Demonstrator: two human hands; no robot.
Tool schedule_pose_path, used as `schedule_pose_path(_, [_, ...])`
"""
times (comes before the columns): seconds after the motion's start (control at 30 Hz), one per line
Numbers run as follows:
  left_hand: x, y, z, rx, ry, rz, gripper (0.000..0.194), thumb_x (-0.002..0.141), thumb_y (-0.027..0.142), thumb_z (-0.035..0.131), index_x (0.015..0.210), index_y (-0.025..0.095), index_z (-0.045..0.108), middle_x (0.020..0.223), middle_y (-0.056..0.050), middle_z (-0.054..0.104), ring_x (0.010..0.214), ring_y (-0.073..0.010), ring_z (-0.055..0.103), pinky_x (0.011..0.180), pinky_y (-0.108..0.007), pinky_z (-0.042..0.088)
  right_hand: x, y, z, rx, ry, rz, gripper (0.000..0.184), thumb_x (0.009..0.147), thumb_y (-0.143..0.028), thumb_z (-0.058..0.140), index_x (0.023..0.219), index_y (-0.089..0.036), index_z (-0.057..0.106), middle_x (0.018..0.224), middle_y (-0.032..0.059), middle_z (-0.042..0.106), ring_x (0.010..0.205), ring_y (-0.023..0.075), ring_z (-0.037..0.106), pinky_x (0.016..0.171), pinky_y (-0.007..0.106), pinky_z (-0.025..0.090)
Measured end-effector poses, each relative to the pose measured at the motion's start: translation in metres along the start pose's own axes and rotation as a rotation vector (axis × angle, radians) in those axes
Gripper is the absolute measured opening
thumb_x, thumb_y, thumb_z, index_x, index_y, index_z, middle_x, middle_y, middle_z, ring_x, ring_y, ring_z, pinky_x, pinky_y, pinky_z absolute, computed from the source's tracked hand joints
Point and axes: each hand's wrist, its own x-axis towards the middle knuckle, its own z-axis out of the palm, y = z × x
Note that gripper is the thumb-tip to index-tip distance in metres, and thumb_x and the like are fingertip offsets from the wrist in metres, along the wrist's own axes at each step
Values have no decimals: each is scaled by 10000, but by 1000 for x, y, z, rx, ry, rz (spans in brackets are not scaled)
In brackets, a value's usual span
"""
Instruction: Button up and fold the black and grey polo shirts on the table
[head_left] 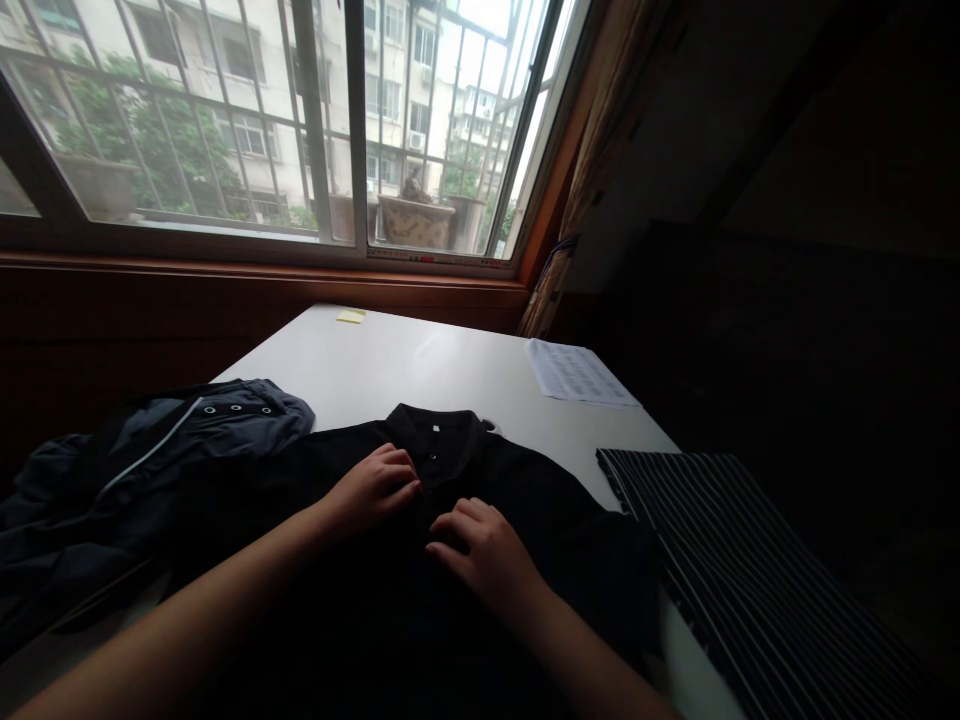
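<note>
A black polo shirt lies spread front up on the white table, its collar toward the window. The collar is parted, with a white button and a small white label showing in the neck opening. My left hand rests on the shirt just left of the button placket, fingers loosely bent and thumb apart. To the right of the placket is my right hand, lower down, with its thumb held away from the curved fingers. I see no cloth gripped in either hand. Shadow hides the lower part of the shirt.
Dark grey clothing with metal eyelets is heaped at the left. Black-and-white striped cloth lies along the right edge. Printed sheets and a yellow sticky note sit toward the back. A barred window rises beyond.
</note>
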Motion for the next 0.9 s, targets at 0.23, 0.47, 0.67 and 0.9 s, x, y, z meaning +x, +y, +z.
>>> schedule_pose_path(0.23, [-1, -1, 1, 9, 8, 1, 231, 992, 278, 522, 871, 200, 702, 924, -46, 658, 895, -191, 533, 844, -338, 438, 3, -2, -3, 51, -4, 35, 69, 860, -221, 766, 912, -253, 735, 905, -14, 704, 884, 176, 648, 836, 307, 457])
schedule_pose_path(0.47, [-1, -2, 2, 26, 9, 0, 225, 984, 269, 531, 850, 195, 697, 916, -46, 659, 885, -189, 539, 838, -334, 442, 2, -1, 1, -28, 27, -18, 29, 888, -235, 729, 916, -241, 727, 898, -7, 697, 845, 166, 641, 808, 306, 434])
schedule_pose_path(0.67, [-1, 0, 2, 28, 15, 7, 228, 982, 266, 530, 843, 195, 696, 915, -50, 658, 881, -189, 544, 832, -333, 454, 0, -6, 2, -194, 46, -119, 62, 928, -221, 641, 932, -232, 702, 859, 6, 683, 797, 176, 615, 762, 336, 394])
schedule_pose_path(0.9, [-1, -1, 2, 36, 11, 8, 225, 983, 272, 533, 848, 197, 697, 918, -53, 659, 882, -191, 547, 832, -337, 461, 0, -6, 3, -234, 61, -172, 89, 923, -174, 592, 888, -222, 659, 825, 15, 664, 772, 171, 592, 744, 333, 378])
